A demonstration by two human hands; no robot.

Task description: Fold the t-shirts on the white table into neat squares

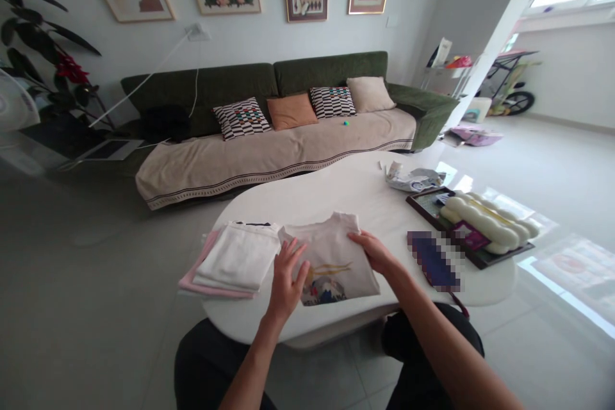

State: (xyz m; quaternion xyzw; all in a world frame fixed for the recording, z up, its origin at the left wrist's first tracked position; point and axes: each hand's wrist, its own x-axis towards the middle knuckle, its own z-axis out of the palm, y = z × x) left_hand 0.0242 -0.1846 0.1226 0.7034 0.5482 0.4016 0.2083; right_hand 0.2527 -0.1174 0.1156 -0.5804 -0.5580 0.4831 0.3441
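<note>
A white T-shirt (331,253) with a printed picture and lettering lies folded on the white table (307,202) in front of me. My left hand (288,272) rests at the shirt's left side, its fingers spread. On the other side, my right hand (375,250) grips the shirt's right edge near the collar; the fingers underneath are partly hidden. Just left of the shirt, a stack of folded clothes (240,256) has a white piece on top and pink fabric below.
A dark tray (485,264) at the table's right holds a cream puffy item (487,218). Nearby are a blurred dark blue object (435,261) and a crumpled plastic bag (416,179). Behind the table stands a green sofa (331,66) with cushions.
</note>
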